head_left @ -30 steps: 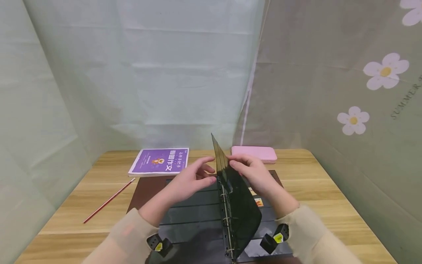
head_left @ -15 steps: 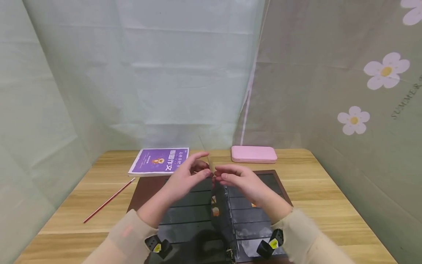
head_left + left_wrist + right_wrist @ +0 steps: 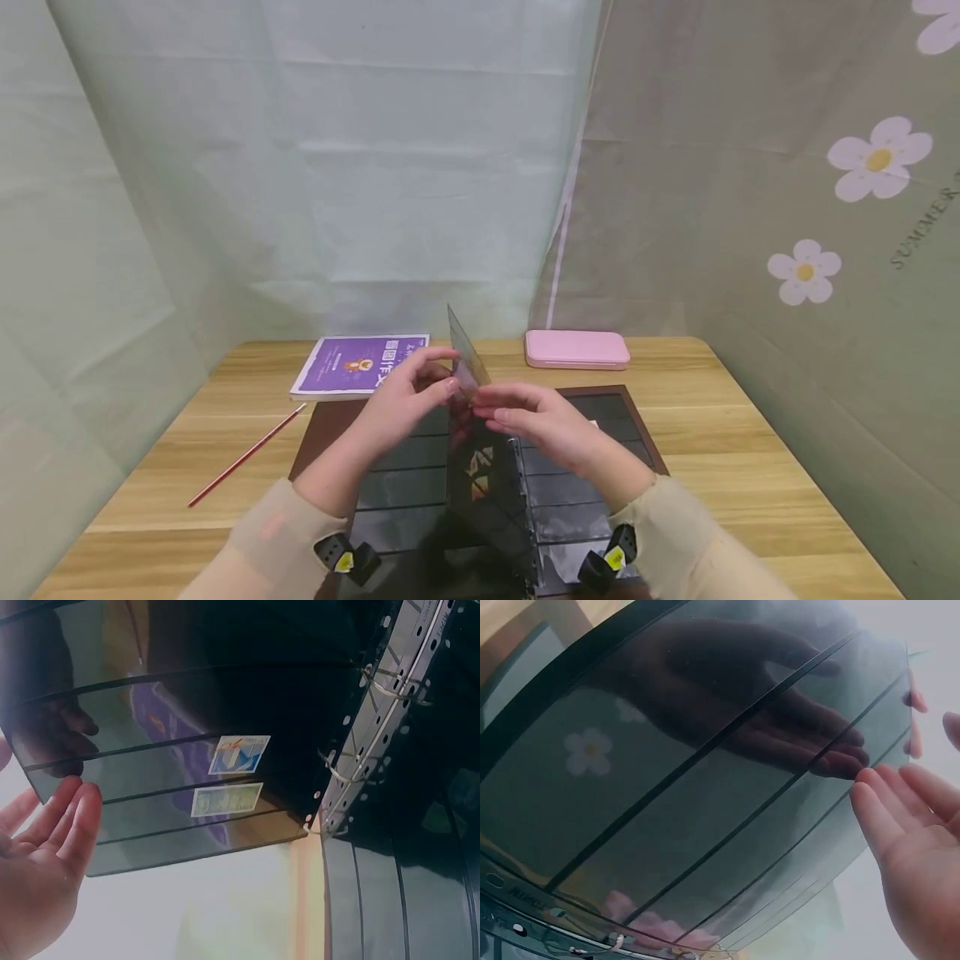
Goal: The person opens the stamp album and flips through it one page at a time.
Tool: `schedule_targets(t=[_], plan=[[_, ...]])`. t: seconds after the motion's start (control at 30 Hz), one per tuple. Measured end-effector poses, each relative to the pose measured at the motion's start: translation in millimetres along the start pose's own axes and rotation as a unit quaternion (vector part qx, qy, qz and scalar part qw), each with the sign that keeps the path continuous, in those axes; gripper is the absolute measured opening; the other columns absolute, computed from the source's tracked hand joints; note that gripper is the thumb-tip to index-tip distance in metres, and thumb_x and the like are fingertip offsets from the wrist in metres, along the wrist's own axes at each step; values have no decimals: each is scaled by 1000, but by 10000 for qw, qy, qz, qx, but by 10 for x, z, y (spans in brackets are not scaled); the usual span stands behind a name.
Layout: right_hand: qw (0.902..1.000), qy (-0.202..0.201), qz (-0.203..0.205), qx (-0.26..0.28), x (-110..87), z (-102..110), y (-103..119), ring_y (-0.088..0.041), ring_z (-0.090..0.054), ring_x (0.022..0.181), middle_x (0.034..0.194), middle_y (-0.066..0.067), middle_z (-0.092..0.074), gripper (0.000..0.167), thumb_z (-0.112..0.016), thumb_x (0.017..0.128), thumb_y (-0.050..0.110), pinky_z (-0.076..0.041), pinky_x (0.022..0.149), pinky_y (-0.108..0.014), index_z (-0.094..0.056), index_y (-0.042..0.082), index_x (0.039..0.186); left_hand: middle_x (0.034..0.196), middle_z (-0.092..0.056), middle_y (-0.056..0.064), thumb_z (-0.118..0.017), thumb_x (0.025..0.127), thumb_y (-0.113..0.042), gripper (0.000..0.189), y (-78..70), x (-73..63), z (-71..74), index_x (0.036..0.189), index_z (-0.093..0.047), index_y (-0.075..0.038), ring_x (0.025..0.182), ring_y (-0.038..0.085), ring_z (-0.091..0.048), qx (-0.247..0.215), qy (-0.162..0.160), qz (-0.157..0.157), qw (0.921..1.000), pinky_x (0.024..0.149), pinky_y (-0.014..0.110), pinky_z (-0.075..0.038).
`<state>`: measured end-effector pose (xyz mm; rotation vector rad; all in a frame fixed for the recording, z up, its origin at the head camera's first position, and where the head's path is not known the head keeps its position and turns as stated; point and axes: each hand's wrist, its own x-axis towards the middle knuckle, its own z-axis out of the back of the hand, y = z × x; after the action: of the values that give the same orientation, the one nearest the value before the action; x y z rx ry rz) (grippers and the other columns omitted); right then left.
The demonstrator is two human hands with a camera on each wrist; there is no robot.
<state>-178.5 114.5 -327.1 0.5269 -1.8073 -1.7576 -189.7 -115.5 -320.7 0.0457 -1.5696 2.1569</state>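
Observation:
A stamp album with a brown cover [image 3: 326, 429] lies spread on the table. One dark, glossy page [image 3: 285, 697] stands nearly upright on the metal rings [image 3: 349, 776], leaning left. Its left face carries a blue stamp [image 3: 240, 754] and a greenish stamp [image 3: 226, 799] in clear strips. My left hand [image 3: 397, 408] touches the page's outer edge with loosely bent fingers. On the other face, the extended fingers of my right hand [image 3: 543, 425] rest near that same edge. The rings' lower end is partly hidden in the head view.
A purple book [image 3: 352, 365] lies at the back left, with a thin red stick [image 3: 247, 455] in front of it. At the back right sits a pink case [image 3: 577, 349]. Fabric walls [image 3: 360, 167] enclose the table's far side.
The page has swung from leaning right, past upright, to leaning left. Both hands have moved left along with it, and stamps on its left face have come into view.

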Motion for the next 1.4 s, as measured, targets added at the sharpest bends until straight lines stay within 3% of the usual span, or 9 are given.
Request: schedule_targets(t=[0.17, 0.4, 0.73, 0.97, 1.1, 1.23, 1.4], plan=[[10000, -52, -4, 37, 6, 3, -68, -33, -49, 120, 131, -29, -47, 46, -52, 95, 10, -41, 96, -38, -41, -13, 132, 95, -62, 11, -60, 91, -12, 35, 75, -42, 87, 124, -53, -4, 83, 21, -59, 188, -226, 61, 9995, 76, 37, -46], [9989, -420, -138, 119, -50, 76, -138, -27, -56, 112, 127, -36, -45, 49, -54, 94, 8, -43, 94, -36, -38, -14, 134, 92, -61, 7, -61, 88, -5, 25, 213, -142, 257, 113, -60, -4, 87, 20, -56, 687, -606, 241, 9955, 77, 34, -46], [9952, -914, -314, -183, -199, 284, -254, -24, -57, 108, 121, -31, -50, 49, -55, 93, 11, -45, 92, -39, -40, -14, 132, 75, -57, 2, -61, 83, 2, 16, 558, -281, 460, 98, -63, -1, 71, 13, -52, 1180, -914, 362, 9881, 66, 25, -42], [9918, -1170, -413, -290, -258, 387, -301, -24, -57, 106, 118, -24, -55, 47, -55, 93, 11, -47, 89, -34, -42, -13, 131, 73, -55, 3, -60, 82, 4, 15, 660, -347, 531, 97, -62, 1, 66, 10, -50, 1074, -901, 406, 9893, 62, 25, -41], [9907, -1228, -460, -366, -293, 422, -306, -26, -57, 107, 117, -21, -56, 49, -56, 93, 14, -47, 89, -34, -41, -13, 132, 72, -55, 1, -59, 82, 4, 15, 724, -389, 571, 96, -62, 0, 65, 10, -50, 1315, -837, 508, 9865, 62, 25, -40], [9879, -1357, -522, -532, -339, 466, -320, -32, -55, 108, 118, -22, -56, 49, -57, 93, 17, -47, 89, -35, -43, -12, 131, 71, -55, 1, -59, 81, 2, 15, 825, -448, 616, 96, -61, -1, 65, 13, -50, 1625, -700, 735, 9815, 61, 26, -41], [9843, -1503, -645, -670, -405, 528, -343, -27, -57, 105, 116, -19, -57, 49, -57, 93, 18, -46, 89, -37, -44, -10, 131, 73, -54, 2, -60, 82, -2, 16, 972, -526, 647, 98, -61, -2, 65, 15, -50, 1838, -468, 1137, 9753, 57, 27, -41]])
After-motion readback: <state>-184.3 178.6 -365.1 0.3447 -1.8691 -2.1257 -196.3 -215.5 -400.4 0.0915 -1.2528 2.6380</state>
